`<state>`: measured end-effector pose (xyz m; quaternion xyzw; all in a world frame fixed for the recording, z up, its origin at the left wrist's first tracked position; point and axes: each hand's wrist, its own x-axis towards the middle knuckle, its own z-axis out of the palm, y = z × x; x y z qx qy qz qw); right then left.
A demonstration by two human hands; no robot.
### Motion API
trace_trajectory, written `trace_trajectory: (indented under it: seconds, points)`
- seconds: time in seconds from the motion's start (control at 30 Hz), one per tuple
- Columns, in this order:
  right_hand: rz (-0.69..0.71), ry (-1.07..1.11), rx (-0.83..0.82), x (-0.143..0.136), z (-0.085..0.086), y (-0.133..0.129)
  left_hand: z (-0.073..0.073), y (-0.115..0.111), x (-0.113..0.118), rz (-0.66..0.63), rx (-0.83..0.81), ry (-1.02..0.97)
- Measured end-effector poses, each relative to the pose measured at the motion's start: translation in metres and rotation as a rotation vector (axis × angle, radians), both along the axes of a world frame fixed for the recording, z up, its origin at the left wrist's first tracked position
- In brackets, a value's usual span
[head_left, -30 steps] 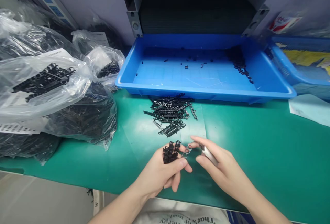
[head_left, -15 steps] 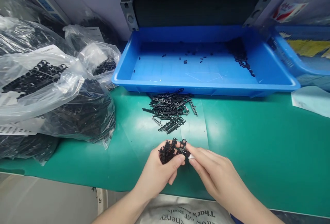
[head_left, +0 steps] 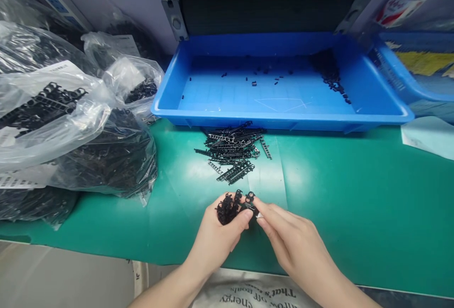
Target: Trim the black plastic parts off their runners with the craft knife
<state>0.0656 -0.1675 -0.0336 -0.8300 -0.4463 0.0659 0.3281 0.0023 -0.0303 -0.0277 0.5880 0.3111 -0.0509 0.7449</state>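
My left hand (head_left: 218,237) is wrapped round a bunch of black plastic parts (head_left: 227,209), its thumb pressed on one of them. Close on the right, my right hand (head_left: 289,232) pinches at a black piece (head_left: 250,197) at the edge of the bunch, its fingertips near my left thumb. A small white thing shows at the right fingertips, too small to name. Beyond both hands, a loose pile of black plastic strips (head_left: 232,147) lies on the green table (head_left: 354,194).
A blue tray (head_left: 283,119) with small black pieces stands behind the pile. Clear bags (head_left: 117,156) of black parts crowd the left. At the right are another blue container (head_left: 422,88) and a pale sheet (head_left: 427,135). A round bin (head_left: 140,279) sits below the front edge.
Both hands have shifted very slightly left in the view, still holding the black parts together. The surroundings have shifted slightly with the camera.
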Motion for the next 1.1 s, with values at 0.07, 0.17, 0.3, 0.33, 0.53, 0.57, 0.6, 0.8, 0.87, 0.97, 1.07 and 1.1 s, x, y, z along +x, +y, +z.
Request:
trace_trajectory:
  seconds: [0.07,0.17,0.3,0.33,0.53,0.57,0.6,0.8,0.87,0.97,1.07,1.1]
  points:
    - [-0.031,-0.07,-0.008,-0.001,-0.003,0.003,-0.002,-0.001,0.001,0.032,-0.017,0.005]
    - [-0.09,-0.205,-0.01,-0.004,-0.007,0.007,-0.004,0.0,-0.001,0.069,-0.043,0.002]
    - [-0.123,-0.192,-0.012,0.003,-0.01,0.007,-0.005,0.007,-0.007,0.011,-0.001,0.024]
    - [-0.139,-0.179,-0.028,0.008,-0.01,0.008,-0.004,0.009,-0.008,0.0,0.013,0.027]
    - [-0.178,-0.08,-0.294,0.055,-0.002,0.03,0.002,0.012,-0.014,0.1,0.077,-0.009]
    - [-0.17,-0.067,-0.32,0.062,-0.001,0.035,0.003,0.012,-0.015,0.106,0.091,-0.004]
    - [-0.158,-0.063,-0.33,0.068,-0.001,0.038,0.004,0.012,-0.016,0.105,0.099,0.002]
    - [-0.02,-0.034,-0.282,0.081,-0.003,0.033,0.003,0.027,-0.014,0.141,0.183,-0.026]
    - [0.03,-0.016,-0.234,0.079,-0.001,0.022,0.001,0.034,-0.011,0.152,0.228,-0.059]
    - [0.194,0.047,-0.051,0.071,0.005,0.006,0.001,0.037,-0.005,0.162,0.199,-0.061]
    - [0.342,0.074,0.118,0.061,0.011,-0.003,0.002,0.029,0.0,-0.021,-0.082,-0.062]
    - [0.359,0.061,0.141,0.058,0.011,-0.004,0.003,0.025,0.0,-0.107,-0.195,-0.056]
